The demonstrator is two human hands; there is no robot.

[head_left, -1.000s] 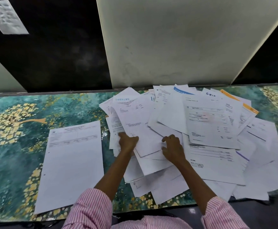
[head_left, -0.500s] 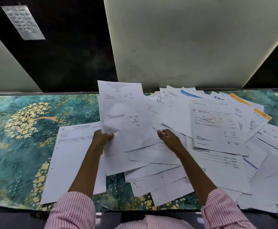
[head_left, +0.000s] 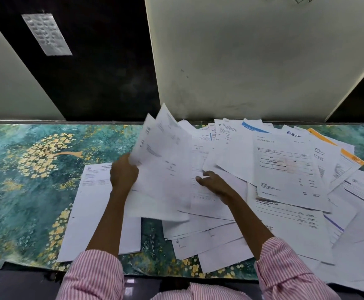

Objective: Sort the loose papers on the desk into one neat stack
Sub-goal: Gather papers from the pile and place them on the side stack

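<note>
Teal cloth with golden flowers covers the desk (head_left: 25, 191), and behind it a pale wall panel (head_left: 241, 61) stands between dark gaps. On the left part of the desk lies a flat stack (head_left: 94, 213) of white sheets with fairly even edges, and its near edge is close to the front of the desk.

The left hand (head_left: 122, 174) is above the far right corner of this stack. Its fingers are curled round the left edge of the lifted sheets (head_left: 161, 165), so the grip is closed firmly on paper. These sheets are off the desk and tilted. From the hand they spread up and to the right, and their top corners reach in front of the wall panel. Their lower part hangs over the right edge of the stack and is a little blurred. How many sheets there are, I cannot tell.

Right of the stack, the loose pile (head_left: 285, 169) spreads to the right end of the desk, with sheets crossing at many angles. Among them are a blue-banded sheet (head_left: 252, 127) and an orange-edged sheet (head_left: 353, 160). The right hand (head_left: 213, 184) lies on the part of the pile nearest to the stack, just right of the lifted sheets. Its fingers are lightly bent on a sheet, but I cannot tell if it pinches this sheet or only rests on it. Both forearms come out of pink striped sleeves (head_left: 94, 276).
</note>
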